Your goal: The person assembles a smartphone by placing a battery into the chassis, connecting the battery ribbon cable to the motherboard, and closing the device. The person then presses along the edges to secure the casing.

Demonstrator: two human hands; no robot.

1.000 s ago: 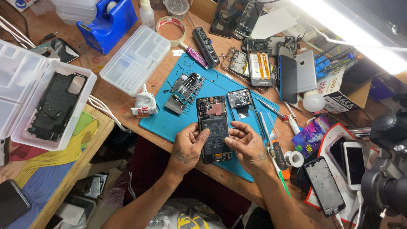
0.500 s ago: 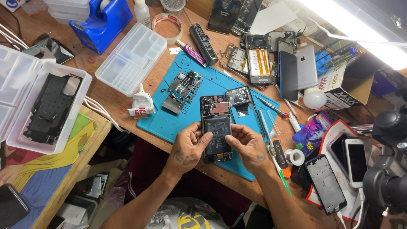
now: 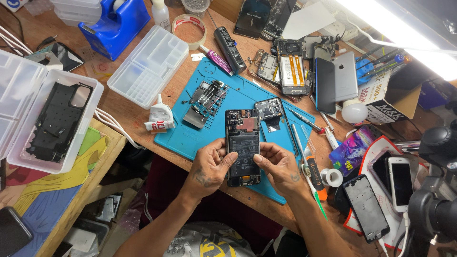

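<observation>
An opened phone with its back cover off, battery and circuit board exposed, lies on the blue work mat. My left hand grips its left edge, thumb resting on the battery. My right hand holds the right edge, with the fingertips pinched together over the battery's right side. Whether something small sits between those fingertips cannot be told. Removed phone parts and a camera module piece lie on the mat just beyond the phone.
A screwdriver and tweezers lie right of the phone. Several phones and screens crowd the right side. A clear organiser box, glue tube, tape roll and blue tape dispenser sit left and back. A bin holding a black back cover stands far left.
Both hands stayed on the phone. My right hand's fingers shifted inward onto the battery's right edge. The view moved slightly.
</observation>
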